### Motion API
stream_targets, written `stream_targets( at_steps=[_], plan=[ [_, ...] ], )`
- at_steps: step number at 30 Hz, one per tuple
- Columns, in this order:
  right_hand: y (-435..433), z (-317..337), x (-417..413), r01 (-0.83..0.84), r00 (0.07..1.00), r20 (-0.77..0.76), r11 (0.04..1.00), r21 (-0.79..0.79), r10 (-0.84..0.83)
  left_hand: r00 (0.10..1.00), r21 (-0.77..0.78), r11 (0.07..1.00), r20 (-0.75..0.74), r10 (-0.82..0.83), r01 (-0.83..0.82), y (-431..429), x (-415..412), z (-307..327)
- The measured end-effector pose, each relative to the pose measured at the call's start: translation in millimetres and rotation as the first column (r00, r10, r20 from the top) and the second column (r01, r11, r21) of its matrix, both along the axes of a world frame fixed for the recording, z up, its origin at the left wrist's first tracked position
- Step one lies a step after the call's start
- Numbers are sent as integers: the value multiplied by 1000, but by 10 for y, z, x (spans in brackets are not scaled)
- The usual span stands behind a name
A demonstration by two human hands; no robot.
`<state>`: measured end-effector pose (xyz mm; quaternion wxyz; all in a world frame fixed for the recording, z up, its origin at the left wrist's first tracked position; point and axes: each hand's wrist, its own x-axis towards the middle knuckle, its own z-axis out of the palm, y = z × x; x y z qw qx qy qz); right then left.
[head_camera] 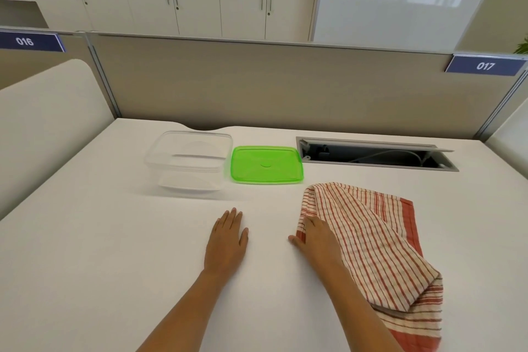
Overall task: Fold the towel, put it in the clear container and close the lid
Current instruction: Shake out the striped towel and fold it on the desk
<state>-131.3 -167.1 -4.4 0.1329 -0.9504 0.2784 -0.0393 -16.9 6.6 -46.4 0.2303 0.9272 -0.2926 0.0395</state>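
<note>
Red-striped cotton, the tea towel (371,240) lies loosely bunched toward the desk's (100,251) right edge; the right hand (315,240) lies flat on its left hem, grasping nothing, and the left hand (227,240) rests open on bare desk. Spreading it flat and matching corners should give a fold small enough to fit. Toward the back edge the clear container (188,161) stands empty, its green lid (267,164) just beside it.

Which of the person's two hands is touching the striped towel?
The right hand: it rests on the near-left edge of the red-striped towel. The left hand lies flat on the bare table, apart from the towel.
</note>
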Motion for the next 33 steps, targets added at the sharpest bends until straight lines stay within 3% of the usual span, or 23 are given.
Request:
stream_targets(
  at_steps=[4,7,12,16,19,23,27,31,33],
  plan=[
    [44,39,-19,16,1000,-11,997,-76,-17,999,-86,996,-35,-3,0,-19,-29,95],
    [10,95,-12,31,999,20,999,-10,-31,997,-147,989,-71,-30,19,-70,-49,197],
    [-8,609,31,19,927,361,976,216,-98,983,-256,951,-11,-182,173,-256,-32,586],
    [61,1285,75,-112,860,507,953,282,-49,912,-391,837,19,-409,384,-532,-84,1140],
    [116,1755,31,-217,785,615,897,385,-74,885,-588,712,16,-465,384,-692,-102,1511],
    [120,2255,-86,-314,707,697,830,460,-119,856,-626,664,12,-517,410,-727,-93,1774],
    [106,2573,-233,-448,700,708,716,536,-92,733,-674,606,-138,-666,423,-700,-156,1895],
    [132,2734,-292,-511,717,696,703,495,30,501,-830,429,-218,-838,356,-735,-278,2208],
    [136,2795,-301,-545,680,733,691,475,32,439,-871,384,-228,-869,308,-753,-338,2331]
  ],
)
